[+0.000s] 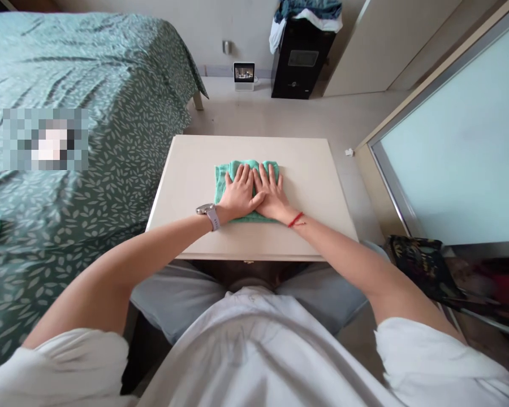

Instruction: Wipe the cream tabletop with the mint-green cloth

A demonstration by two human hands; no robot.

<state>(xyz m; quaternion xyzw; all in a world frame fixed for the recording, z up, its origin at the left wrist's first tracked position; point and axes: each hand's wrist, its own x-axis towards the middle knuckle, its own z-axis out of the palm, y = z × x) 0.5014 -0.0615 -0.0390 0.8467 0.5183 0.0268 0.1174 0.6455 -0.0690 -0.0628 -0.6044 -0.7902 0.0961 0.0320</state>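
A folded green cloth lies on the cream-coloured table in front of me. My left hand rests flat on it, palm down, with the fingers spread and pointing away from me. Beside it, my right hand presses on the same cloth, also flat with its fingers apart. The two hands touch near the thumbs, the left thumb lying over the right hand. Much of the cloth's middle is hidden under them. A watch is on my left wrist and a red string on the right.
A bed with a green leaf-patterned sheet stands at the left. Beyond the table are a small screen device on the floor and a black cabinet topped with clothes. A sliding panel and a dark bag are at the right.
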